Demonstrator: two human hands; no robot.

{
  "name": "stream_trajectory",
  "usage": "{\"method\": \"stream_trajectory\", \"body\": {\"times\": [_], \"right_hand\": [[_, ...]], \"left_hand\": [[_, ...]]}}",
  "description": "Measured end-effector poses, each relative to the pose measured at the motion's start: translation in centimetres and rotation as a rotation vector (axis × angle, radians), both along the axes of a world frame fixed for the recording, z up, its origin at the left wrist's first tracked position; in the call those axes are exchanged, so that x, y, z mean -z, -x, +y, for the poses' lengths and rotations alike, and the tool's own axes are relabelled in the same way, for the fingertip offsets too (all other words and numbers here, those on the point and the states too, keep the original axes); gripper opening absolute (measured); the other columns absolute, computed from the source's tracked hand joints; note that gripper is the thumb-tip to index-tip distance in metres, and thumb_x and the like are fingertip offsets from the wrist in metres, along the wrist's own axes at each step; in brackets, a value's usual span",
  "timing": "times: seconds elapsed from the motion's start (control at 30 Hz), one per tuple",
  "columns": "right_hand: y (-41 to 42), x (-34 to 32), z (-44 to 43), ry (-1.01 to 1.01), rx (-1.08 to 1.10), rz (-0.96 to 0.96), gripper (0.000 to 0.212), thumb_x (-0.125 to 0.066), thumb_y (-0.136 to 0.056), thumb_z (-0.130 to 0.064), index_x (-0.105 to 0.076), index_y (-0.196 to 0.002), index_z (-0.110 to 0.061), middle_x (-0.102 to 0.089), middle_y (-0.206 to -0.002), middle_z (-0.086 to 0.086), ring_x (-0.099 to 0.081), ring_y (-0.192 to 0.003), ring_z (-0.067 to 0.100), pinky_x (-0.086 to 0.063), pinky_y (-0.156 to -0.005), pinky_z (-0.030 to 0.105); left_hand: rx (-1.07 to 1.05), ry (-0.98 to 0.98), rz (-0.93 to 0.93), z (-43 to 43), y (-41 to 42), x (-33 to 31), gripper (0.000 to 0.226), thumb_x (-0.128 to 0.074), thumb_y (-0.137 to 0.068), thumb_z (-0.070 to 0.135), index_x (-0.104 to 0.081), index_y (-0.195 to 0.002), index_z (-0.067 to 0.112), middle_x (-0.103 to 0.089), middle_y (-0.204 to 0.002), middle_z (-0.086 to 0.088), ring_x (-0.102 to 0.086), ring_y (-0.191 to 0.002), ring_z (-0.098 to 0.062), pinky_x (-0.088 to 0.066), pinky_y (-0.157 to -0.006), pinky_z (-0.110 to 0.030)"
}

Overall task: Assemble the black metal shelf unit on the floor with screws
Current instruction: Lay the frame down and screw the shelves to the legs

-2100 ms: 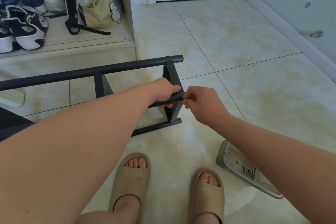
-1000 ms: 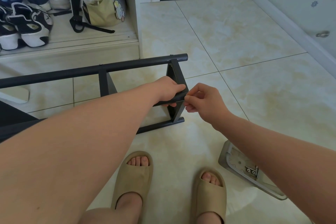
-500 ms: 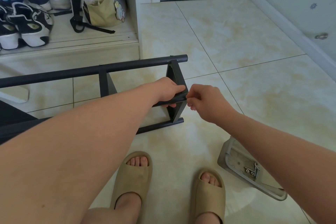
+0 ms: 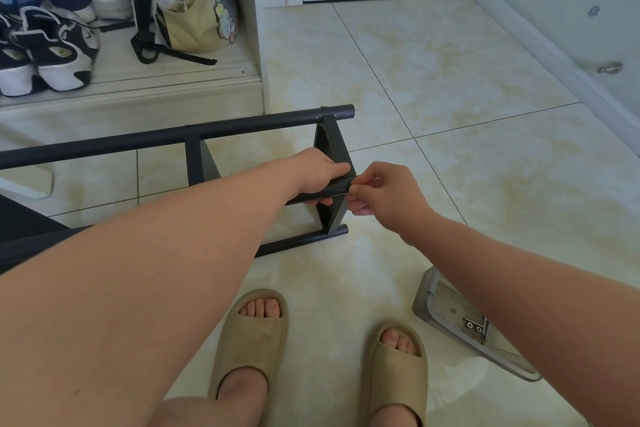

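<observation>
Fingertips [image 4: 358, 207] of right hand [image 4: 388, 194] pinched together at end of middle rail [image 4: 332, 188], on something too small to make out, likely screw. Left hand [image 4: 318, 173] fingers curled round same rail, just beside joint, bracing it. Shelf frame [image 4: 242, 126] lies on side on tiled floor [image 4: 450, 80], ahead of feet. Judged: steel tube stiff, light enough for one hand, paint slick. Best gripped near joint, keeping holes aligned. Spare screws [image 4: 474, 325] in tray [image 4: 424, 291] are tiny and easily dropped.

The right hand [image 4: 388, 198] has rolled back at the wrist since half a second ago; its fingertips [image 4: 362, 180] now pinch at the end of the black metal crossbar [image 4: 338, 186], perhaps on a screw.
</observation>
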State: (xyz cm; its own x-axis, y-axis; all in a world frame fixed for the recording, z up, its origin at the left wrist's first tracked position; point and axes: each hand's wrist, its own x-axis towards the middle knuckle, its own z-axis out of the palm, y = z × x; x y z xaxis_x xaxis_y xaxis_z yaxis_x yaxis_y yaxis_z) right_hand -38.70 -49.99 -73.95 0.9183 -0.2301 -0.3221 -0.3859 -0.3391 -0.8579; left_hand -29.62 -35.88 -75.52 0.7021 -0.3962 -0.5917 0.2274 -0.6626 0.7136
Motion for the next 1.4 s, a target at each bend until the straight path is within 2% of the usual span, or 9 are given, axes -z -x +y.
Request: {"method": "stream_trajectory", "body": {"times": [0.27,0.4,0.63,0.77,0.93,1.03,1.17,1.3,1.4], "right_hand": [[-1.4,-1.3,0.0,0.479,-0.225,0.051,0.012,-0.066,-0.089,-0.007,-0.060,-0.079,-0.011,-0.073,-0.071,0.007,-0.070,-0.063,0.019,-0.060,-0.066,0.037],[-1.2,-1.0,0.0,0.333,-0.124,0.058,0.010,-0.068,-0.088,-0.004,-0.060,-0.082,-0.003,-0.074,-0.071,0.008,-0.073,-0.065,0.021,-0.063,-0.071,0.042],[-0.5,-0.6,0.4,-0.134,0.156,0.144,0.016,-0.074,-0.090,-0.006,-0.060,-0.093,0.002,-0.074,-0.074,0.016,-0.073,-0.059,0.020,-0.060,-0.053,0.030],[-0.9,-0.1,-0.8,0.352,-0.029,0.062,0.031,-0.080,-0.084,-0.024,-0.058,-0.084,-0.002,-0.071,-0.066,0.005,-0.067,-0.055,0.017,-0.058,-0.060,0.033],[-0.8,0.0,-1.1,0.600,-0.119,0.056,0.042,-0.075,-0.084,-0.050,-0.051,-0.076,-0.016,-0.066,-0.072,0.004,-0.064,-0.068,0.025,-0.055,-0.063,0.040],[0.0,-0.2,-1.2,0.672,-0.159,0.042,0.047,-0.067,-0.087,-0.060,-0.051,-0.080,-0.017,-0.058,-0.071,0.001,-0.055,-0.065,0.022,-0.043,-0.056,0.034],[2.3,-0.5,-3.0,0.613,-0.203,0.005,0.043,-0.054,-0.095,-0.061,-0.057,-0.094,-0.017,-0.065,-0.089,-0.004,-0.062,-0.078,0.020,-0.051,-0.068,0.037],[5.5,0.6,-7.4,0.663,-0.224,0.025,0.034,-0.052,-0.099,-0.050,-0.059,-0.113,-0.019,-0.065,-0.105,-0.007,-0.063,-0.099,0.019,-0.053,-0.085,0.040],[8.1,2.1,-11.5,0.679,-0.182,0.124,0.031,-0.058,-0.099,-0.040,-0.061,-0.118,-0.016,-0.063,-0.099,-0.008,-0.063,-0.104,0.023,-0.052,-0.090,0.040]], "left_hand": [[-0.033,0.037,-0.016,0.1,0.0,-0.1,0.033,-0.055,-0.100,0.042,-0.067,-0.106,0.011,-0.076,-0.092,-0.015,-0.074,-0.074,-0.025,-0.059,-0.074,-0.036],[-0.035,0.034,-0.009,0.1,0.1,-0.2,0.032,-0.055,-0.100,0.041,-0.069,-0.103,0.013,-0.077,-0.092,-0.015,-0.076,-0.084,-0.029,-0.059,-0.082,-0.041],[-0.029,0.025,0.006,0.0,0.2,-0.6,0.033,-0.054,-0.100,0.042,-0.069,-0.105,0.013,-0.077,-0.091,-0.015,-0.074,-0.092,-0.032,-0.058,-0.087,-0.043],[-0.023,0.022,0.004,0.1,0.3,-0.8,0.033,-0.053,-0.101,0.042,-0.068,-0.105,0.012,-0.077,-0.092,-0.015,-0.074,-0.092,-0.031,-0.058,-0.088,-0.044],[-0.058,0.009,-0.030,-0.3,0.8,-1.1,0.035,-0.053,-0.100,0.039,-0.070,-0.103,0.009,-0.077,-0.089,-0.014,-0.075,-0.082,-0.030,-0.057,-0.078,-0.038],[-0.077,-0.085,-0.201,-0.8,1.7,-0.8,0.032,-0.050,-0.099,0.041,-0.062,-0.093,0.012,-0.069,-0.084,-0.008,-0.065,-0.070,-0.023,-0.049,-0.070,-0.035],[-0.184,-0.191,-0.587,-1.2,3.5,-1.3,0.026,-0.044,-0.102,0.043,-0.048,-0.110,0.018,-0.055,-0.105,0.000,-0.053,-0.094,-0.022,-0.042,-0.076,-0.037],[0.010,-0.128,-1.009,-2.8,4.9,-2.6,0.022,-0.043,-0.102,0.033,-0.052,-0.109,0.014,-0.056,-0.108,-0.002,-0.049,-0.097,-0.024,-0.039,-0.078,-0.036],[0.231,-0.025,-1.109,-5.2,6.6,-2.5,0.020,-0.046,-0.101,0.030,-0.054,-0.105,0.013,-0.057,-0.103,-0.003,-0.051,-0.091,-0.026,-0.043,-0.077,-0.041]]}}
